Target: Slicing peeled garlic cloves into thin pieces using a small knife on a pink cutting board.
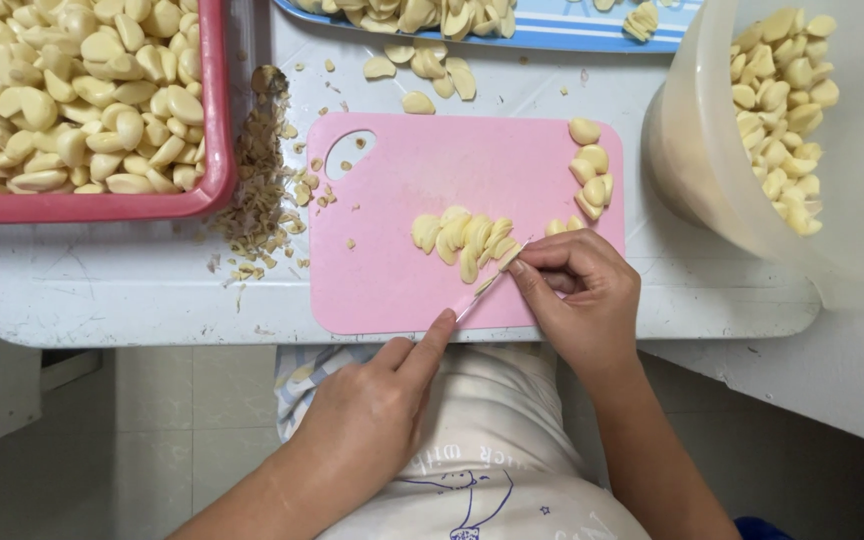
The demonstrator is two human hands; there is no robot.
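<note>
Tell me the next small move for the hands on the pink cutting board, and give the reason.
Probably press the small knife down through the peeled garlic clove. The left hand holds the knife with its blade angled against that clove, which the right hand pins at the end of a row of cloves on the pink plastic cutting board.
</note>
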